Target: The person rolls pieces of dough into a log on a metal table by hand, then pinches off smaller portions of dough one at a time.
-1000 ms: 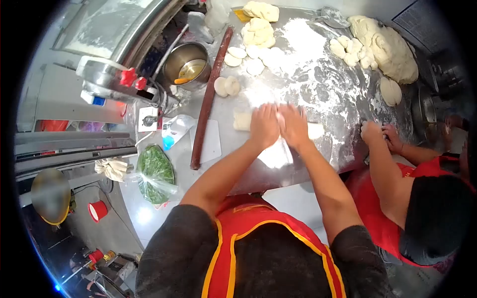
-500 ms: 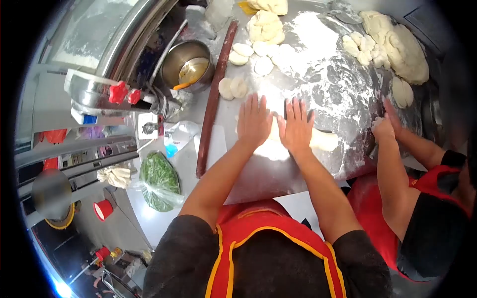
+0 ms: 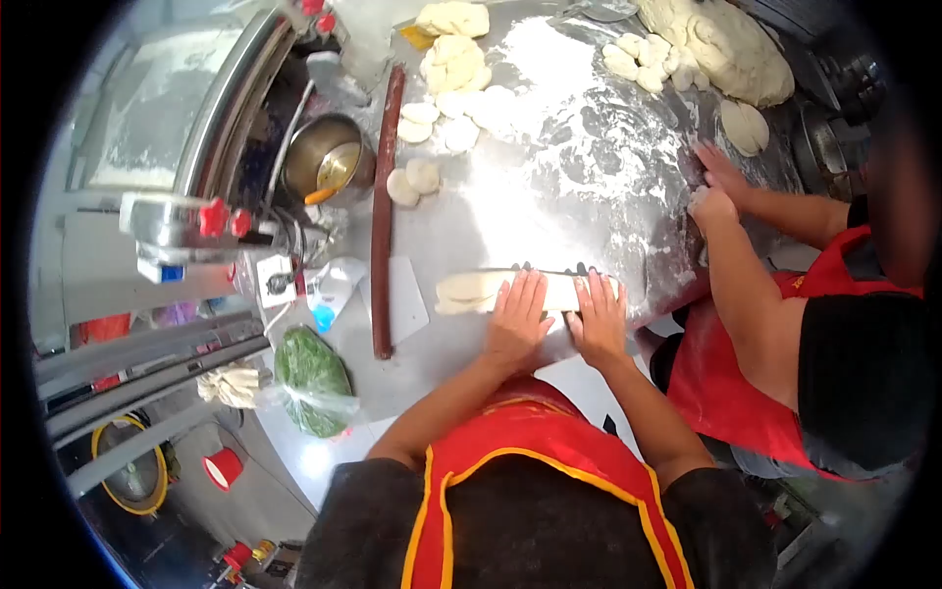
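A long, flattened strip of dough (image 3: 469, 292) lies crosswise on the metal worktop near its front edge. My left hand (image 3: 518, 319) rests on its middle, fingers stretched out flat. Close beside it, my right hand (image 3: 598, 316) lies toward the strip's right end with its fingers extended. Both palms face down, and neither hand grips anything. Parts of the strip are hidden under my fingers. To the left, a dark red rolling pin (image 3: 385, 216) lies lengthwise on the worktop.
Dough rounds (image 3: 412, 181) and a dough pile (image 3: 456, 64) lie farther back, near scattered flour (image 3: 589, 128). A metal pot (image 3: 329, 157) and a bag of greens (image 3: 312, 378) are at left. A co-worker's hands (image 3: 716, 187) are at right, near a large dough mass (image 3: 721, 49).
My hands have drawn back toward my body, with the dough strip now nearer the front edge. The view has shifted, so the worktop items appear farther left.
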`<state>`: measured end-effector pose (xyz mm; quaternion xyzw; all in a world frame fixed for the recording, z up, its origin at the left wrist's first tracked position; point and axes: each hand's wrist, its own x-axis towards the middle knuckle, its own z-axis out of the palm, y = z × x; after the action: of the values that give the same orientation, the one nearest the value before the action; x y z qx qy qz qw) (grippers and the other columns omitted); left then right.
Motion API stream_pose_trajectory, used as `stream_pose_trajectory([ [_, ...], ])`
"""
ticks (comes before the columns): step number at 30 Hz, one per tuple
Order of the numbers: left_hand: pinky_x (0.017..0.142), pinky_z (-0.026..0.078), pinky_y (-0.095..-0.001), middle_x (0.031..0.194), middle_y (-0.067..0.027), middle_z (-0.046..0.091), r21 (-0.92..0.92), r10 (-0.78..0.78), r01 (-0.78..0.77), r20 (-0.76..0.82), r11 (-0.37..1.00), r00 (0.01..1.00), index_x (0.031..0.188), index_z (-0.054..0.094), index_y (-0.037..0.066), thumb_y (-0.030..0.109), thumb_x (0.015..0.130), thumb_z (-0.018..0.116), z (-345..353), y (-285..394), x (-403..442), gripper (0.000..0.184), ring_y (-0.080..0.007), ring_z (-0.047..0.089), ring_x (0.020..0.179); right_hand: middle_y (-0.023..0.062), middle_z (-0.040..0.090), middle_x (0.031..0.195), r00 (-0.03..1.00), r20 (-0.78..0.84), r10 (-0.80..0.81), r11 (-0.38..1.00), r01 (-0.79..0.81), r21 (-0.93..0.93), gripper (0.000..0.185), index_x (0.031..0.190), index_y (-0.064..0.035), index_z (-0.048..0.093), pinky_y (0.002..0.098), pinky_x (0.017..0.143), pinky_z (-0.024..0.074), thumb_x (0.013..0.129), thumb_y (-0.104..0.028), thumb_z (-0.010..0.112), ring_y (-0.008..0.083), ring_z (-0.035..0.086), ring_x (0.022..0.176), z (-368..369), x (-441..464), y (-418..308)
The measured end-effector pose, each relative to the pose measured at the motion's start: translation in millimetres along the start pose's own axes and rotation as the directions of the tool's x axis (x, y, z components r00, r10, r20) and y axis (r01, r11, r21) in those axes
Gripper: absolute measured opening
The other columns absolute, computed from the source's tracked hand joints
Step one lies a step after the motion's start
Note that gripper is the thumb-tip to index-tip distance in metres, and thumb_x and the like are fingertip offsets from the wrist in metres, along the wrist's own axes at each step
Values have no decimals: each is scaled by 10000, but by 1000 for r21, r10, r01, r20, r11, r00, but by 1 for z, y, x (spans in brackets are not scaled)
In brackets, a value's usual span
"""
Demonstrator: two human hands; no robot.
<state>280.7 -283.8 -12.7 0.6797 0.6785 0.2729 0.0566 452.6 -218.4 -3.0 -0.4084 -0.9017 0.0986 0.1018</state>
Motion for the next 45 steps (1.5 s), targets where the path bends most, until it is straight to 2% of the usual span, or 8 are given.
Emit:
stream_pose_trajectory([
  [5,1087,272,-582,1420,-218,437,146,-91,67,166,987,982,1369,454,-2,402,908,561,14,-30,80,621,-371,351,1361,151,359,1496,991,37,125,987,-121,-103,600,1448,-64,368,591,1137,141,936,-351,494,326,330,1380,10,82,32],
  [13,1085,271,-589,1439,-203,421,255,40,-10,-111,967,993,1380,454,31,365,930,545,32,-68,151,568,-370,338,1364,125,279,1553,981,-117,153,959,-176,-223,580,1469,-97,353,550,1165,99,996,-432,345,300,224,1444,11,152,74],
  [16,1074,264,-614,1443,-187,414,32,74,-86,281,996,957,1390,450,57,365,884,602,3,-49,91,611,-389,334,1359,131,299,1536,978,207,-9,996,28,-85,576,1465,-114,355,550,1157,133,964,-383,448,321,268,1419,-11,80,48],
  [21,1081,218,-641,1511,-176,321,68,31,-55,313,996,949,1437,405,93,364,832,655,-23,-19,-4,708,-400,299,1381,172,322,1511,989,129,69,993,-80,85,632,1469,-88,341,574,1134,165,928,-357,525,381,301,1384,1,-18,16],
  [28,1081,248,-619,1454,-226,385,192,-117,123,-42,974,992,1346,478,10,446,910,557,22,-80,122,622,-396,321,1372,146,259,1557,951,-89,298,943,-307,-128,602,1470,-72,342,558,1160,109,994,-440,350,310,211,1448,24,135,69],
  [33,1111,253,-540,1420,-231,433,314,-104,121,-71,942,992,1329,498,14,418,951,490,-6,-142,111,553,-392,357,1348,132,228,1569,994,-89,69,990,-57,127,593,1461,-126,367,540,1162,149,982,-473,386,299,192,1455,32,189,18],
  [41,1149,195,-510,1421,-289,393,122,-210,198,91,973,973,1456,334,33,291,897,582,-41,-66,-47,664,-431,314,1361,128,347,1507,988,148,-53,992,35,118,624,1437,-140,414,586,1124,180,892,-387,590,393,282,1391,5,21,-33],
  [45,947,415,-510,1255,-226,559,111,-306,304,-2,946,952,1216,580,42,351,881,612,-30,-86,3,457,-385,505,1186,126,361,1501,999,39,-26,999,24,44,603,1434,-123,415,606,1122,169,911,-394,547,350,286,1402,27,88,-19],
])
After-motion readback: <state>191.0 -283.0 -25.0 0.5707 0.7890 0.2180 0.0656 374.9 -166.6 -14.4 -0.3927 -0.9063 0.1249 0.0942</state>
